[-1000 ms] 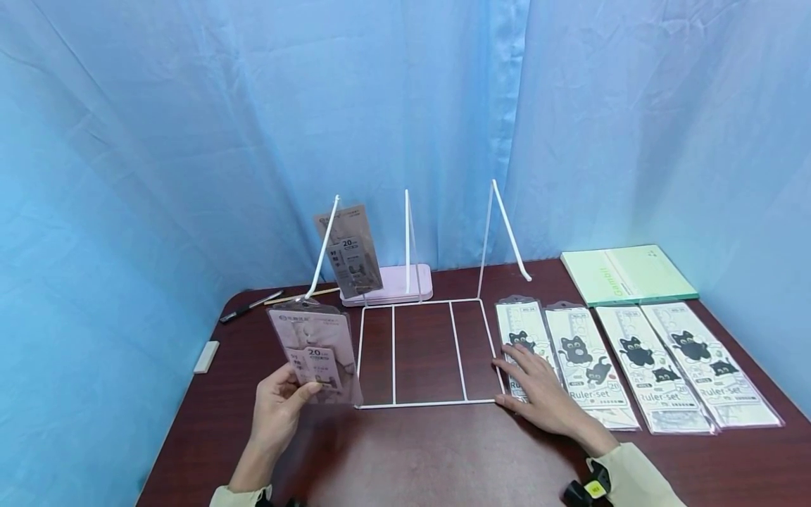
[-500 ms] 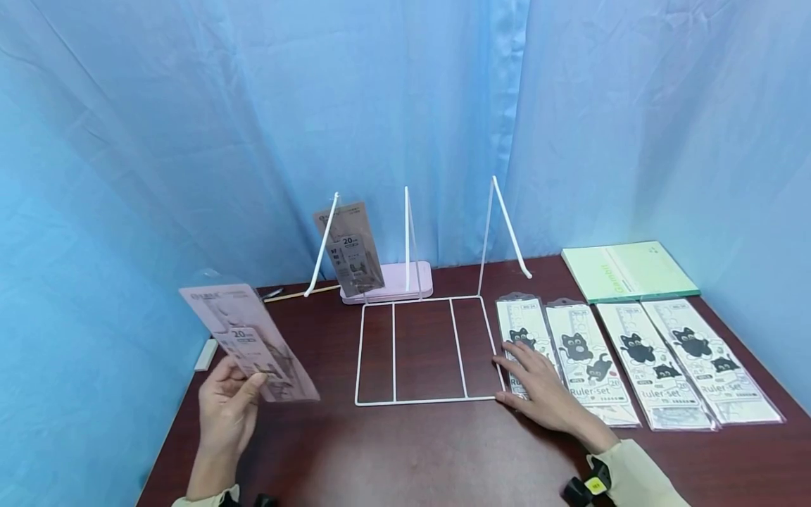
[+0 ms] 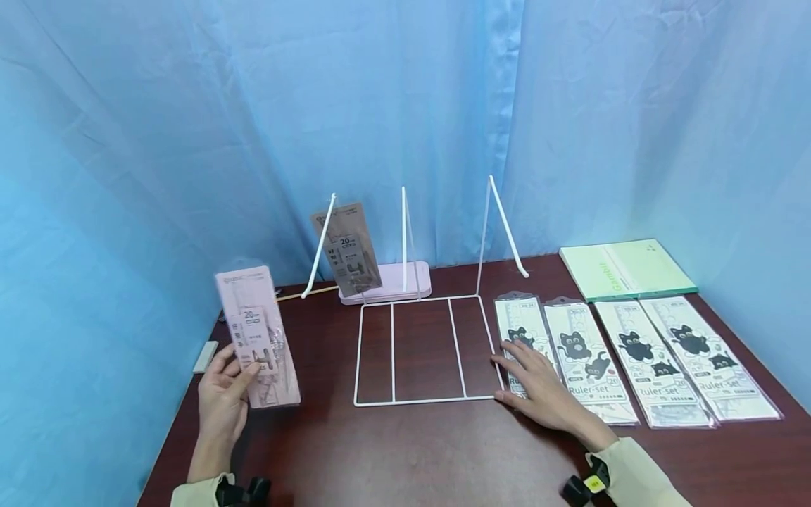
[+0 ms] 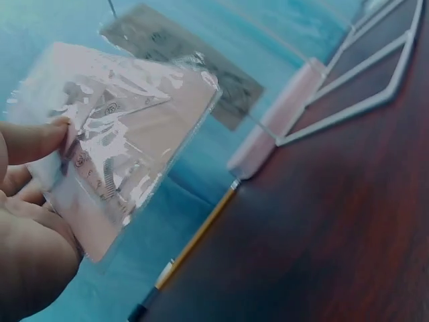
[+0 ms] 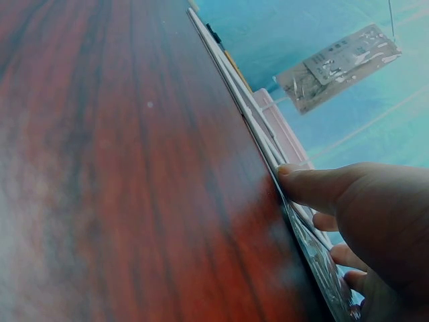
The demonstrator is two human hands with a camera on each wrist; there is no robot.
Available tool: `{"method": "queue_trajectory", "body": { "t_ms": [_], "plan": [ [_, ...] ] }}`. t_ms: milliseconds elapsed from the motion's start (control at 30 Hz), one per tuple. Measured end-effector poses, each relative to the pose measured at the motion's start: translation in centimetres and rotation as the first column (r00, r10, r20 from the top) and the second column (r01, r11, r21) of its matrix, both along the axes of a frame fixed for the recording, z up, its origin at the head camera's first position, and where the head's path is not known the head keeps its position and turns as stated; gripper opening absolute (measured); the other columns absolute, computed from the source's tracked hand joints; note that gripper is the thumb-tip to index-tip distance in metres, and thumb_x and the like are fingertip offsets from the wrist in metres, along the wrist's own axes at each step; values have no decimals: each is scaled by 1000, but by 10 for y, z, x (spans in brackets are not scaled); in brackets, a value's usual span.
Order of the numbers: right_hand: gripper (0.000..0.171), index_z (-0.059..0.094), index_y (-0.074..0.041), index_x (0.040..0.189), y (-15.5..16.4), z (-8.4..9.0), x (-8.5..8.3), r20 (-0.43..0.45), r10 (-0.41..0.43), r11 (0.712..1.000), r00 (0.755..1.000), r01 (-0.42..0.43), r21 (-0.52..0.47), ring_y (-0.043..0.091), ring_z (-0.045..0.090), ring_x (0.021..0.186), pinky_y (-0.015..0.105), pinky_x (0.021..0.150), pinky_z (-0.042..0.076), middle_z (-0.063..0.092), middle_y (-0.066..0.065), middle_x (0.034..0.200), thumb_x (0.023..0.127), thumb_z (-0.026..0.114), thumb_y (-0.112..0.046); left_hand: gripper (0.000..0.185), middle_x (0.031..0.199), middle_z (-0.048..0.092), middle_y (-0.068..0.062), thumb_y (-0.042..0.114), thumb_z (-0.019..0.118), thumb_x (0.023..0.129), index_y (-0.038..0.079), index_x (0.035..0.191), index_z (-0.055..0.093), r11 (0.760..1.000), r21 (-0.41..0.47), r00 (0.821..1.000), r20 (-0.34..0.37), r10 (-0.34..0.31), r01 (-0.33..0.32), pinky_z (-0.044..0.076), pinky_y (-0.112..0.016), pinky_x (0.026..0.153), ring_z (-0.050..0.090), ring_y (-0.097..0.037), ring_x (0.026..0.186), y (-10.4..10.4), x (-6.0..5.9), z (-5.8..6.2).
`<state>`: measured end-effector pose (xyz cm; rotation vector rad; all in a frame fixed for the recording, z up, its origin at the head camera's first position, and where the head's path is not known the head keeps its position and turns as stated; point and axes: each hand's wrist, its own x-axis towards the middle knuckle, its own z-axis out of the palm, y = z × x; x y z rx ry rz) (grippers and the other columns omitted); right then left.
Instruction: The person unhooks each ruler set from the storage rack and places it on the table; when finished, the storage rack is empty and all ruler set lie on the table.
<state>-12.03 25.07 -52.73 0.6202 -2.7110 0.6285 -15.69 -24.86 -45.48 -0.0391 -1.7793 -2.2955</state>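
While the pink ruler pack (image 3: 256,336) sits upright in my left hand (image 3: 223,398), pinched above the table's (image 3: 405,458) left edge, my right hand (image 3: 538,394) lies flat, fingers relaxed, on a cat ruler pack (image 3: 529,338) beside the wire rack (image 3: 421,348).

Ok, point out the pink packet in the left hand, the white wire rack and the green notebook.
pink packet (image 3: 256,338), head view, middle of its front label.
white wire rack (image 3: 423,402), head view, front bar of its base.
green notebook (image 3: 624,270), head view, centre of its cover.
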Motion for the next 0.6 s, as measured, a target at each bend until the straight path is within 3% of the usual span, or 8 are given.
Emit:
{"method": "queue_trajectory", "body": {
  "t_ms": [100, 300, 467, 600],
  "plan": [
    [59, 59, -8, 138, 0, 1, 0, 1, -2, 1000, 1000, 2, 1, 49, 39, 139, 69, 109, 30, 49, 24, 148, 86, 76, -31, 47, 90, 73, 9, -8, 62, 93, 8, 136, 52, 993, -115, 990, 137, 38, -22, 58, -19, 63, 69, -3, 76, 0, -4, -5],
    [59, 60, -7, 138, 0, 1, 0, 4, -3, 1000, 1000, 3, 2, 49, 40, 139, 68, 109, 30, 50, 24, 148, 86, 76, -31, 55, 82, 66, 14, 1, 64, 95, 6, 147, 45, 956, -293, 936, 341, 83, 22, 55, -19, 62, 63, 0, 71, 5, -12, -16],
    [59, 60, -7, 138, 0, 0, 0, 5, -2, 1000, 1000, 2, 5, 49, 40, 139, 68, 108, 31, 50, 24, 148, 86, 76, -31, 55, 78, 64, 15, 2, 62, 96, 5, 148, 44, 900, -428, 896, 428, 122, 81, 52, -19, 60, 58, -1, 69, 10, -16, -25],
    [59, 59, -7, 138, 0, 0, 0, 13, -4, 1000, 1000, 4, 1, 49, 39, 140, 69, 109, 30, 49, 24, 148, 86, 76, -31, 56, 78, 63, 9, 0, 63, 93, -1, 146, 44, 866, -486, 885, 447, 131, 117, 51, -21, 57, 57, -3, 65, 13, -16, -31]
  ]
}}
